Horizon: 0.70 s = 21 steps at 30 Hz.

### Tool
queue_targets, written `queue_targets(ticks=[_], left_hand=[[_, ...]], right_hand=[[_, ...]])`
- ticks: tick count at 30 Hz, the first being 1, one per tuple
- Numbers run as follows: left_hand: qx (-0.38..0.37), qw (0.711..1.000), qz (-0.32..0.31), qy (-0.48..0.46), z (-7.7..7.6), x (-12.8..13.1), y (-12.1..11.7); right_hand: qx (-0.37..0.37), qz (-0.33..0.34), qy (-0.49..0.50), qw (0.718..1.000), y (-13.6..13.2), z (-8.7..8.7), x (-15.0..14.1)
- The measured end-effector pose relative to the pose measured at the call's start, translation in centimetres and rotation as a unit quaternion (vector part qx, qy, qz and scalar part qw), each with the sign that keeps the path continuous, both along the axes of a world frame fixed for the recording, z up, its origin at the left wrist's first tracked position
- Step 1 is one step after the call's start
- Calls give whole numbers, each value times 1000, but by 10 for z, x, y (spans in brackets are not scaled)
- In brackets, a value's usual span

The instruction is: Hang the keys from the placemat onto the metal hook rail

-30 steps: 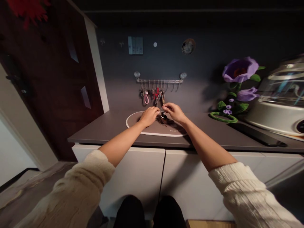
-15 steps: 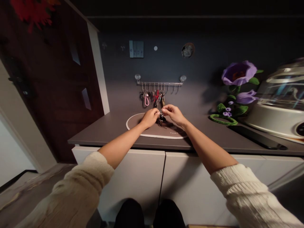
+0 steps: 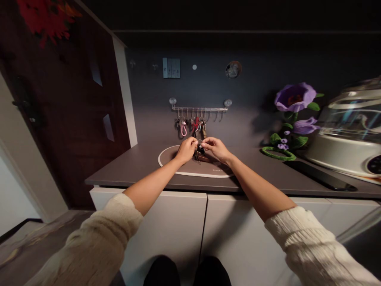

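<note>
Over a brown oval mat [image 3: 190,170] with a pale border, both hands meet at a metal key ring [image 3: 199,141]. My left hand [image 3: 187,150] pinches it from the left. The fingers of my right hand [image 3: 218,149] are closed on its other side. Dark keys [image 3: 200,149] hang below the ring between the fingertips. Under them lies a brown leather-like piece [image 3: 205,158], partly hidden by the right hand. Whether it is joined to the ring I cannot tell.
Behind the hands, a clear hook rack [image 3: 201,109] on the wall carries several key bunches, one with a pink loop [image 3: 183,129]. To the right are purple craft flowers [image 3: 295,97], a black flat object [image 3: 321,174] and a cream appliance [image 3: 339,153]. A dark door [image 3: 74,119] stands left.
The view has tilted slightly upward, so everything sits lower. Both hands stay on the key ring with small finger shifts, and the dark keys and brown piece have moved slightly left between them.
</note>
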<state>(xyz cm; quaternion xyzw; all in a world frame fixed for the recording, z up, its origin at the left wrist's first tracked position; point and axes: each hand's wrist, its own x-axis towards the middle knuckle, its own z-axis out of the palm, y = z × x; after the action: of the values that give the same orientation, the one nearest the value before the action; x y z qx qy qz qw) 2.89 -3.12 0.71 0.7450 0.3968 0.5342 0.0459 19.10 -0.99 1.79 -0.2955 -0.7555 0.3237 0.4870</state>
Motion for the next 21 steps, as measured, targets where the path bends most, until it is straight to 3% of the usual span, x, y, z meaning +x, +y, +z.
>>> queue_targets(ticks=[8,15,21], left_hand=[[24,999,26,24,-2,-1,3],[33,993,58,100,-9,-5,8],[30,989,64,128,-10,-5,9]], right_hand=[[-2,-31,45,999,-2,4,1],[0,-50,82,995,1,7,8],[31,-86,53,994,5,16,14]])
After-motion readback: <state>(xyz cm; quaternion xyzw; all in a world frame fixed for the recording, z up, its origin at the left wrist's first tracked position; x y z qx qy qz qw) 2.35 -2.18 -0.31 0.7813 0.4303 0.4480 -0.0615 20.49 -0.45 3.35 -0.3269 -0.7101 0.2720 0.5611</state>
